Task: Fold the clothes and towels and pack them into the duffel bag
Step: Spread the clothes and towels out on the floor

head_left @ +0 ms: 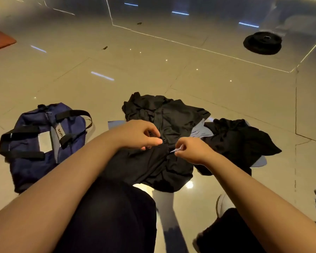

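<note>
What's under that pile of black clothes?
Blue fabric peeks out beneath the black clothes, lying on the floor. How far it extends underneath is covered.

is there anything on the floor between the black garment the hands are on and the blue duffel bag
Nothing visible lies on the floor between them. The duffel bag sits just left of the black garment; only the person's own left forearm and knee cross that gap. The bag looks zipped shut.

Navy duffel bag (35, 143); black clothes (164, 121)
</note>
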Action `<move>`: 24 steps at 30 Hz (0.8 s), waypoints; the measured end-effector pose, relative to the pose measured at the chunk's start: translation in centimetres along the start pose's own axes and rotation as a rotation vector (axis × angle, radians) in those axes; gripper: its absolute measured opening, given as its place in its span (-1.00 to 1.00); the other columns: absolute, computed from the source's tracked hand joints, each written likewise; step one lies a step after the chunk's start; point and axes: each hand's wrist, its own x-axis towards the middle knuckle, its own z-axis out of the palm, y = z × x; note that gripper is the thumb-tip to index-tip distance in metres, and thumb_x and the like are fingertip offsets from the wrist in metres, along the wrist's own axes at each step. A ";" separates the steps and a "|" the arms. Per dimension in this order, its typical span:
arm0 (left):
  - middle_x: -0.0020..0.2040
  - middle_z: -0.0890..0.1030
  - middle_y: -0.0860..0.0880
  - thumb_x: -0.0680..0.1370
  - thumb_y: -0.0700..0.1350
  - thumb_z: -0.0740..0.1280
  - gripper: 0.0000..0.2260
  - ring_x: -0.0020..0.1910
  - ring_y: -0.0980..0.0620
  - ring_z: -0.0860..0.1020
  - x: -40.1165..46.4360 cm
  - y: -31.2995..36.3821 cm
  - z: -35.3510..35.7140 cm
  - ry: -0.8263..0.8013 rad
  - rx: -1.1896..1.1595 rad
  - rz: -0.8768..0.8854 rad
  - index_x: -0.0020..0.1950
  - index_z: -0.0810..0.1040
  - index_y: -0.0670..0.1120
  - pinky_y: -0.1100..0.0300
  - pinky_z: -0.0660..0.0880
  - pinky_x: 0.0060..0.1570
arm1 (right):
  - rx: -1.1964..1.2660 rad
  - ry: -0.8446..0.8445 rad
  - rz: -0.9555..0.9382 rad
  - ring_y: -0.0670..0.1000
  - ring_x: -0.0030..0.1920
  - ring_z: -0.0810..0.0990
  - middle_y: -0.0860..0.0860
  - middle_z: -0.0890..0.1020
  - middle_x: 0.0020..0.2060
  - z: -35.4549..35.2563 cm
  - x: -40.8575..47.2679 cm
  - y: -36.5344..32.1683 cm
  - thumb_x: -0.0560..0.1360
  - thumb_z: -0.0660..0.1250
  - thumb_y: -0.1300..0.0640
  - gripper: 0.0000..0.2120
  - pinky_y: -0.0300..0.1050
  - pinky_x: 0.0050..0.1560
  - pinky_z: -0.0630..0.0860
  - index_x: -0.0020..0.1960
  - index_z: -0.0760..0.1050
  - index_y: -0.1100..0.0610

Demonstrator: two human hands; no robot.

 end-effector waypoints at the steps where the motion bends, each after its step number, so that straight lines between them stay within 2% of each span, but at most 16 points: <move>1: -0.16 0.62 0.07 0.55 0.04 0.36 -0.74 -0.27 0.18 0.59 0.6 -0.3 0.0 0.003 -0.006 -0.004 0.19 0.57 -0.02 0.38 0.48 -0.18 | 0.018 0.004 0.043 0.08 0.08 0.54 0.07 0.60 0.10 1.4 1.2 0.5 0.53 0.30 0.02 -0.73 -0.04 0.05 0.50 0.19 0.49 0.09; 4: -0.15 0.51 0.19 0.54 0.07 0.36 -0.72 -0.22 0.25 0.50 2.4 -1.7 -0.2 0.047 0.016 -0.062 0.21 0.55 0.01 0.41 0.39 -0.16 | 0.102 0.051 0.122 0.13 0.09 0.52 0.11 0.57 0.11 4.6 4.4 1.7 0.55 0.27 0.01 -0.71 -0.08 -0.09 0.42 0.23 0.45 0.11; 6: -0.13 0.50 0.19 0.52 0.08 0.37 -0.69 -0.15 0.24 0.47 3.7 -3.0 -0.6 0.083 0.016 -0.119 0.24 0.53 0.04 0.36 0.38 -0.10 | 0.158 0.078 0.151 0.16 0.11 0.52 0.12 0.55 0.14 6.2 6.5 2.2 0.57 0.26 0.00 -0.69 -0.09 -0.12 0.37 0.25 0.43 0.12; 9: -0.06 0.54 0.13 0.52 0.08 0.38 -0.65 -0.07 0.16 0.47 6.4 -5.2 -0.8 0.125 0.030 -0.162 0.28 0.49 0.06 0.25 0.36 0.01 | 0.244 0.103 0.221 0.18 0.21 0.48 0.11 0.51 0.21 7.1 9.3 2.9 0.56 0.27 -0.02 -0.64 -0.01 0.04 0.43 0.30 0.41 0.09; 11: 0.05 0.53 0.08 0.52 0.04 0.38 -0.63 0.00 0.12 0.48 8.9 -7.2 0.1 0.176 0.047 -0.152 0.31 0.48 0.04 0.23 0.36 0.03 | 0.268 0.100 0.274 0.19 0.25 0.45 0.12 0.48 0.25 7.2 10.9 3.5 0.55 0.28 -0.04 -0.59 0.02 0.11 0.42 0.35 0.36 0.07; 13: 0.19 0.51 0.04 0.54 0.03 0.37 -0.61 0.15 0.04 0.49 11.7 -9.7 2.3 0.232 0.064 -0.169 0.34 0.44 0.02 0.15 0.41 0.12 | 0.288 0.093 0.312 0.19 0.29 0.42 0.12 0.45 0.28 7.5 12.2 3.9 0.55 0.29 -0.05 -0.51 0.03 0.14 0.42 0.41 0.30 0.06; 15: 0.36 0.41 -0.02 0.55 0.06 0.35 -0.52 0.33 -0.04 0.40 14.5 -12.0 5.2 0.222 0.065 -0.213 0.43 0.35 0.01 0.08 0.37 0.27 | 0.339 0.079 0.340 0.20 0.31 0.39 0.13 0.42 0.32 8.2 13.2 4.1 0.54 0.31 -0.07 -0.43 0.03 0.16 0.41 0.47 0.21 0.04; 17: 0.42 0.33 -0.05 0.53 0.08 0.37 -0.44 0.38 -0.07 0.33 17.0 -13.7 8.2 0.206 0.017 -0.235 0.47 0.28 0.00 0.07 0.33 0.32 | 0.386 0.042 0.348 0.20 0.33 0.38 0.13 0.39 0.35 9.3 14.0 4.0 0.54 0.32 -0.06 -0.37 0.03 0.17 0.40 0.51 0.13 0.00; 19: 0.39 0.34 -0.04 0.51 0.09 0.39 -0.46 0.35 -0.08 0.35 19.0 -14.6 10.7 0.214 0.005 -0.249 0.43 0.32 -0.02 0.01 0.37 0.28 | 0.409 0.004 0.338 0.19 0.35 0.38 0.11 0.37 0.39 10.4 14.5 3.9 0.54 0.32 -0.03 -0.34 0.02 0.19 0.40 0.53 0.08 -0.02; 21: 0.33 0.37 -0.03 0.51 0.05 0.40 -0.56 0.26 -0.11 0.42 20.2 -14.8 12.6 0.243 0.032 -0.275 0.33 0.38 -0.02 -0.06 0.44 0.15 | 0.440 -0.022 0.344 0.17 0.36 0.37 0.08 0.35 0.41 11.2 14.8 3.9 0.55 0.32 0.01 -0.35 0.02 0.20 0.39 0.53 0.08 -0.02; 24: 0.18 0.43 -0.03 0.54 -0.04 0.38 -0.78 0.02 -0.09 0.49 20.8 -15.0 13.9 0.386 0.006 -0.292 0.11 0.46 -0.07 0.07 0.41 -0.13 | 0.462 -0.002 0.362 0.16 0.35 0.37 0.09 0.35 0.39 11.7 15.3 3.9 0.55 0.32 0.05 -0.40 0.00 0.18 0.39 0.51 0.13 0.00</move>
